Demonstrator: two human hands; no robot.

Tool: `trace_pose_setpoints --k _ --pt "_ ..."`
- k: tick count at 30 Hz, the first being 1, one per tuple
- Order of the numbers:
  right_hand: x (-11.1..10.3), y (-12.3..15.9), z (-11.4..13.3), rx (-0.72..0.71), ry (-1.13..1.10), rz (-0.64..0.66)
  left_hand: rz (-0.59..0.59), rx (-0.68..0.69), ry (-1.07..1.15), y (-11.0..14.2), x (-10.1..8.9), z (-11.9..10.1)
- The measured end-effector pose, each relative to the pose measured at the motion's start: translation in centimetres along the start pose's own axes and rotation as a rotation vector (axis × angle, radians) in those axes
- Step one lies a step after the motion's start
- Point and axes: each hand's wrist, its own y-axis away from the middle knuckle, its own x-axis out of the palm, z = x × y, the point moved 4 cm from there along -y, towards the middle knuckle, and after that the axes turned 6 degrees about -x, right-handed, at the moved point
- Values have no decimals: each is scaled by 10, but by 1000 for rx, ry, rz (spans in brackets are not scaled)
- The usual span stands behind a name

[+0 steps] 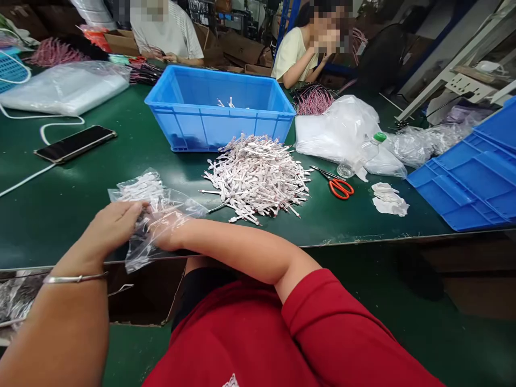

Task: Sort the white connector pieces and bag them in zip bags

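My left hand [116,223] is at the table's front edge, fingers together, gripping the side of a clear plastic bag [139,258]. Inside the bag lies a bunch of short white cable pieces [141,188]. My right hand [167,228] reaches into the bag's mouth and shows through the film; its fingertips are hidden among the plastic and the pieces. To the right of the bag, a big heap of the same white cable pieces [260,177] rests on the green table [72,183].
Behind the heap stands a blue bin [226,126] with a few white pieces. Scissors [341,188], crumpled tissue [389,199], a plastic bottle [363,153] and a tilted blue crate [467,172] are at right. A phone [76,144] lies left. Two people sit opposite.
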Motion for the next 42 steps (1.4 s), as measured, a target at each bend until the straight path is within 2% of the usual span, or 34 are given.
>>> trace_pose_setpoints --k 3,5,7,9,10,11,13,14,15,16,17,18,20,23,26,28,32,34,36,38,42 --pt "3 41 23 -81 146 26 -7 -134 -152 -2 -3 -11" --pt "2 77 40 -166 199 -40 -57 -185 -180 -8 -8 -12" --pt "1 113 47 -221 201 -53 -69 -224 -165 -17 -16 -8" --pt "-2 145 40 -191 210 -78 -59 -280 -97 -22 -28 -2" --pt "-4 158 31 -148 223 -114 -91 -301 -58 -21 -35 -2" --pt "-7 169 20 -91 239 -164 -153 -293 -19 -17 -42 -7" --pt "-13 187 -3 25 268 -263 -395 -186 -5 3 -52 -33" --pt "-15 194 -14 73 280 -298 -425 -21 24 14 -48 -54" --pt "-16 200 -22 109 290 -320 -394 174 66 26 -38 -78" --pt "-16 205 -28 132 299 -332 -308 346 59 37 -22 -100" --pt "-16 209 -33 147 306 -343 -253 455 6 45 -5 -118" --pt "-16 213 -36 153 308 -354 -231 499 -71 51 11 -130" --pt "-15 218 -38 156 292 -387 -250 483 -148 54 36 -140" --pt "-18 224 -37 170 207 -485 -333 448 -124 57 50 -134" --pt "-24 228 -35 275 -6 -673 -434 456 -18 73 43 -129" --pt "-25 227 -35 390 -319 -754 -495 485 32 91 35 -132" --pt "-10 213 -30 560 -1133 -689 -493 665 -18 123 29 -148" --pt "-6 207 -25 575 -1358 -681 -450 728 -19 132 30 -152" --pt "-4 206 -23 572 -1462 -693 -377 730 69 137 29 -151" --pt "-1 207 -20 570 -1547 -657 -254 668 250 136 28 -146" --pt "3 213 -10 561 -1682 -478 -62 334 611 120 25 -131"
